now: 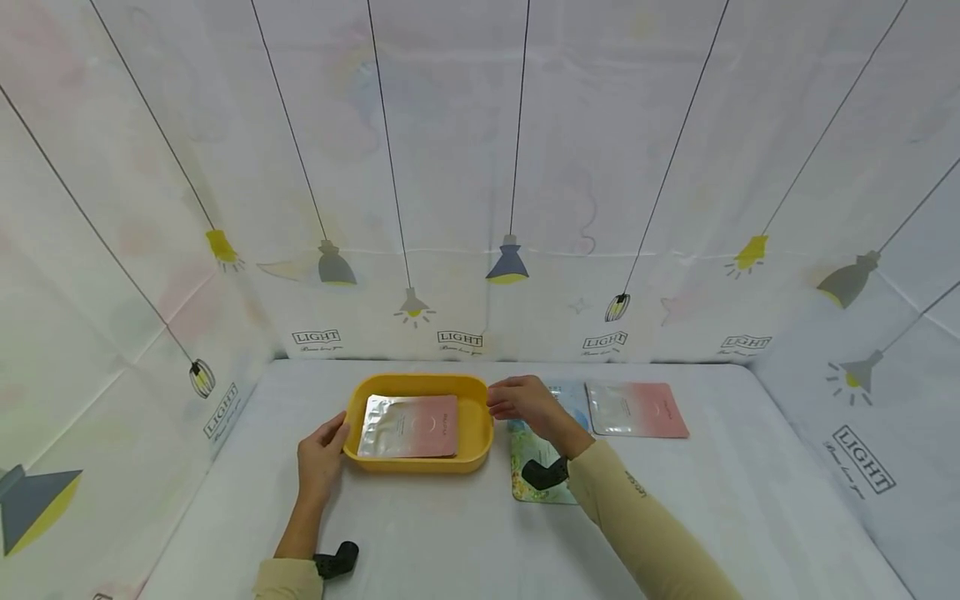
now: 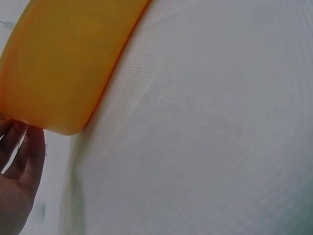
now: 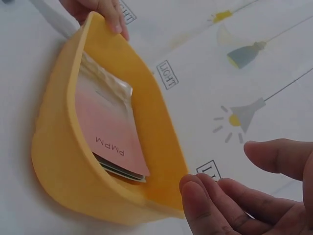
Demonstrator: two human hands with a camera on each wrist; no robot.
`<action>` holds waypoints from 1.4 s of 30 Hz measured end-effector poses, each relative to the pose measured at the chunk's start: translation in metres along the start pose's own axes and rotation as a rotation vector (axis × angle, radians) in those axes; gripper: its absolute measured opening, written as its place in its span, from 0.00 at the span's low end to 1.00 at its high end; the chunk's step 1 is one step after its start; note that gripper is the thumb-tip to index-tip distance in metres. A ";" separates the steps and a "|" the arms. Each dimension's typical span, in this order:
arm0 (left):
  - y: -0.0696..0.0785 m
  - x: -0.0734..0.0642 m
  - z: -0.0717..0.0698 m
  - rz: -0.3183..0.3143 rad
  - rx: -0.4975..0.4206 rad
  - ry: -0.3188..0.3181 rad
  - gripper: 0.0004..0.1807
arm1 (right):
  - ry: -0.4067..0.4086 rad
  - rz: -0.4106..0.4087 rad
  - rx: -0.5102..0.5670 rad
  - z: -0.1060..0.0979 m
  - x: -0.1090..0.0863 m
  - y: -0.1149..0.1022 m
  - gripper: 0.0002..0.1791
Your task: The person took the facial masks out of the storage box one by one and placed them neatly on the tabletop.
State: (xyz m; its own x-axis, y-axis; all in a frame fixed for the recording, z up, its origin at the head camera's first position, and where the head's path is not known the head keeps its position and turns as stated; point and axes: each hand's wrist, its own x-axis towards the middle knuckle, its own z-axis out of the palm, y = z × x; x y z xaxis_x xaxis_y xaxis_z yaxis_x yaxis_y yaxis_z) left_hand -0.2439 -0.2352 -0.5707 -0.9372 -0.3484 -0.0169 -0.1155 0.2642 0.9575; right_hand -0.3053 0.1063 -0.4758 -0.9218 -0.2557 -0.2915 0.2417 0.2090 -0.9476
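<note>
A yellow plastic basin (image 1: 418, 467) stands on the table with a pink and silver sachet (image 1: 428, 427) in it, printed PMPM in the right wrist view. Edges of darker packets (image 3: 117, 169) show under that sachet. My left hand (image 1: 321, 457) touches the basin's left end from outside, fingers fairly straight at the wall and rim. At the opposite end my right hand (image 1: 531, 406) has its fingertips right by the rim. In the right wrist view its thumb (image 3: 274, 155) stands apart from the fingers, and nothing lies between them.
Under and beside my right forearm lie a green packet (image 1: 534, 475) and a blue packet (image 1: 573, 398). Another pink and silver sachet (image 1: 637, 410) lies farther right. A white backdrop (image 1: 457, 167) printed with lamps rises behind the table and at its sides.
</note>
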 end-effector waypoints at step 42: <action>0.004 -0.003 -0.001 -0.005 0.015 0.005 0.22 | 0.082 0.152 -0.391 0.095 0.016 0.007 0.16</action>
State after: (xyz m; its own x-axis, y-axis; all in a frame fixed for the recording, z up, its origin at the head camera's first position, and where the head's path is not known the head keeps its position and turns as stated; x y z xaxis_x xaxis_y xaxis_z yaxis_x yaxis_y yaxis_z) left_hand -0.2408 -0.2336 -0.5665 -0.9349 -0.3542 -0.0203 -0.1252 0.2760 0.9530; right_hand -0.2893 0.0143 -0.4997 -0.9094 -0.1223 -0.3975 0.2576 0.5846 -0.7693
